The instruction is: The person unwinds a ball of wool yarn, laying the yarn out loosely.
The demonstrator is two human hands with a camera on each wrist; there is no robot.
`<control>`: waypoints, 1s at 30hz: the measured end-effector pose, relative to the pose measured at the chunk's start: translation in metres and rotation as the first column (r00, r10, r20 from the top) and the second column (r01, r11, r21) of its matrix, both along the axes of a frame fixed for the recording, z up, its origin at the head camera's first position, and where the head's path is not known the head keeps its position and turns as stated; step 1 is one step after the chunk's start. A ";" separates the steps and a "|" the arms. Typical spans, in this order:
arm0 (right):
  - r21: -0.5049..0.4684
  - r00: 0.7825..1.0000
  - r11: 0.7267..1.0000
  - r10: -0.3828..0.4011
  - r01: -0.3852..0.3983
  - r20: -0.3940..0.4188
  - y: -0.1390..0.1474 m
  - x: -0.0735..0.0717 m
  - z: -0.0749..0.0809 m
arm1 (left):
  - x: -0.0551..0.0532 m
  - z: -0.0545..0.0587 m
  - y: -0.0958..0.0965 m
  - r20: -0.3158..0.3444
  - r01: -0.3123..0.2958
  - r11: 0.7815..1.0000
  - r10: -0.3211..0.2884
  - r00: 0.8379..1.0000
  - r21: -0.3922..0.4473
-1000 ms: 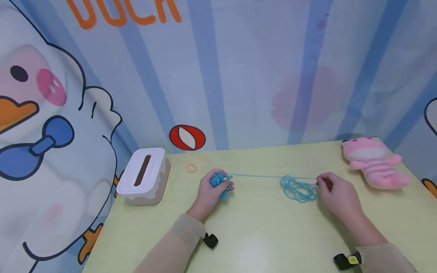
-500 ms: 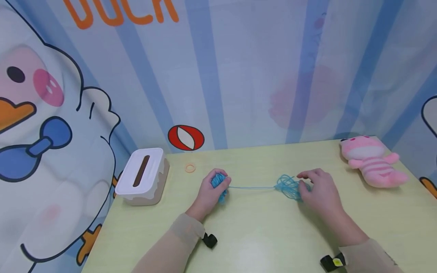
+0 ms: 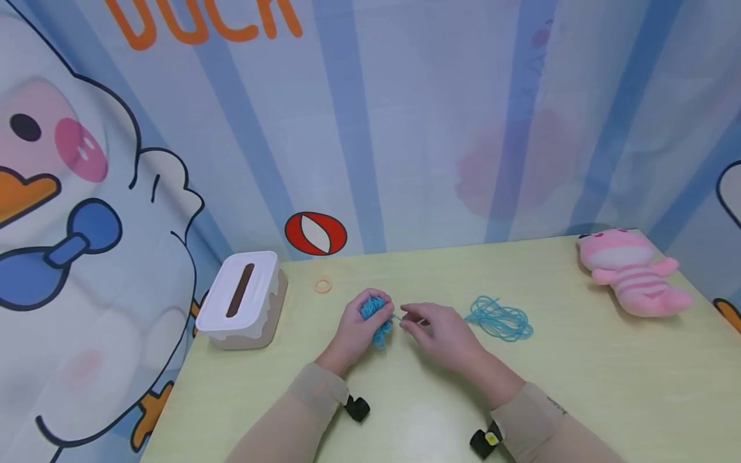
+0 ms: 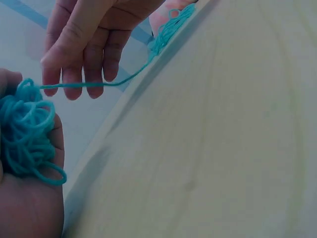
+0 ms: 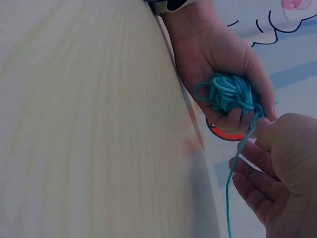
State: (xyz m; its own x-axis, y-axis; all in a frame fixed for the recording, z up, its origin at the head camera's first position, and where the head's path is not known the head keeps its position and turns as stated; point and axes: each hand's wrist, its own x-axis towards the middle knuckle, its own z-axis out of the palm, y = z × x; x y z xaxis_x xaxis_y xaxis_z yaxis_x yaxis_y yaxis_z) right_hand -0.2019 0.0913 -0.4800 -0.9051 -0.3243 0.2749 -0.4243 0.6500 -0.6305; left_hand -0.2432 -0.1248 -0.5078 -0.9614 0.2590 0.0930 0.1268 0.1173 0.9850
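Observation:
In the head view my left hand [image 3: 354, 326] grips a bundle of blue yarn [image 3: 376, 315] in its curled fingers, and small loops stick out of the bundle. Close to its right, my right hand [image 3: 442, 334] reaches in with thumb and fingers apart at a single strand of the yarn. From the left wrist view, that strand [image 4: 96, 85] crosses the right fingertips and runs on to a loose pile of yarn [image 3: 500, 319] on the table. In the right wrist view the right thumb [image 5: 267, 131] is near where the strand leaves the bundle.
A lidded white and beige box [image 3: 243, 299] stands at the table's left. Beside it lies a small orange ring [image 3: 322, 285]. A pink plush toy [image 3: 633, 273] lies at the right, and a printed curtain [image 3: 417, 128] hangs behind the table.
My right hand has gone left, from beyond the loose yarn pile to beside the bundle, and has let go of the strand. The left hand has stayed nearly in place.

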 end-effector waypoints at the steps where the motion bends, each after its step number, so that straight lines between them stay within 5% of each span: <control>1: 0.000 1.000 1.000 -0.001 0.001 0.012 -0.003 -0.001 0.000 | 0.000 0.000 0.000 0.000 0.010 1.000 -0.010 1.000 0.004; 7: -0.008 0.999 1.000 -0.015 0.015 0.050 -0.008 -0.002 -0.001 | 0.000 0.002 0.000 0.018 0.061 0.998 -0.062 0.998 0.034; 17: -0.039 0.997 0.998 -0.036 0.039 0.062 -0.005 -0.001 0.000 | -0.002 -0.004 -0.002 0.000 0.046 0.998 -0.046 0.999 0.052; 25: -0.077 0.992 0.990 -0.112 0.116 0.061 0.021 0.002 0.012 | -0.001 -0.001 -0.002 0.048 0.099 0.981 -0.109 0.993 0.170; 30: -0.082 0.990 0.986 -0.141 0.142 0.016 0.043 0.005 0.019 | -0.001 0.000 -0.001 0.077 0.064 0.991 -0.074 0.994 0.122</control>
State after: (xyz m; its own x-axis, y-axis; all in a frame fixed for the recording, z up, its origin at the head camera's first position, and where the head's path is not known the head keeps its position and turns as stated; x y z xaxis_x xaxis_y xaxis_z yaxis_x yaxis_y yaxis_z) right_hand -0.1967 0.1338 -0.4606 -0.9432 -0.1689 0.2862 -0.3250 0.6486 -0.6882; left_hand -0.2443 -0.1263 -0.5080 -0.9473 0.3165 0.0491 0.0493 -0.0074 0.9988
